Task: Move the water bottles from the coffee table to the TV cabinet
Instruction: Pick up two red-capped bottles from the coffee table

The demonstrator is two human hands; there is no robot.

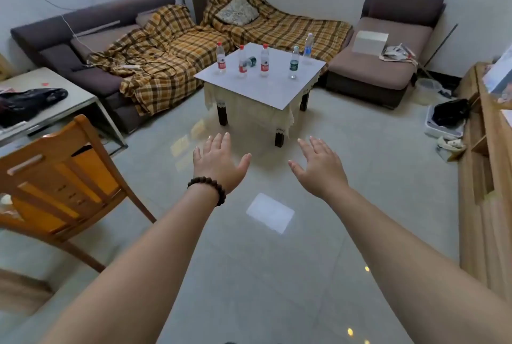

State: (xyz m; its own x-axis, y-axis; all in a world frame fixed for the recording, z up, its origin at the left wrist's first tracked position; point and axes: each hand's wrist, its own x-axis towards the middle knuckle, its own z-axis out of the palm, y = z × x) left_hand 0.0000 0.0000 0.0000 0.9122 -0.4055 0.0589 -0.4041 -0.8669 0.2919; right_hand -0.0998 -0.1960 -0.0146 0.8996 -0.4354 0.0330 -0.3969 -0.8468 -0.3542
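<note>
Several water bottles stand on the white-topped coffee table (pixel 257 94) in the middle of the room. Three have red caps and red labels: one at the left (pixel 220 57), one (pixel 242 62) beside it, one (pixel 265 61) in the middle. A green-labelled bottle (pixel 293 63) and a blue-labelled bottle (pixel 308 48) stand at the right. One more bottle (pixel 250 62) lies on its side. The wooden TV cabinet (pixel 487 177) runs along the right wall. My left hand (pixel 217 162), with a bead bracelet on the wrist, and my right hand (pixel 318 163) stretch forward, fingers spread, short of the table and holding nothing.
A wooden chair (pixel 63 177) stands at the near left beside a grey table (pixel 69 102) with a black bag. Sofas with a plaid blanket (pixel 180 52) wrap behind the coffee table. A brown seat (pixel 382 52) is at the right. Bags and a tray (pixel 446 122) lie by the cabinet.
</note>
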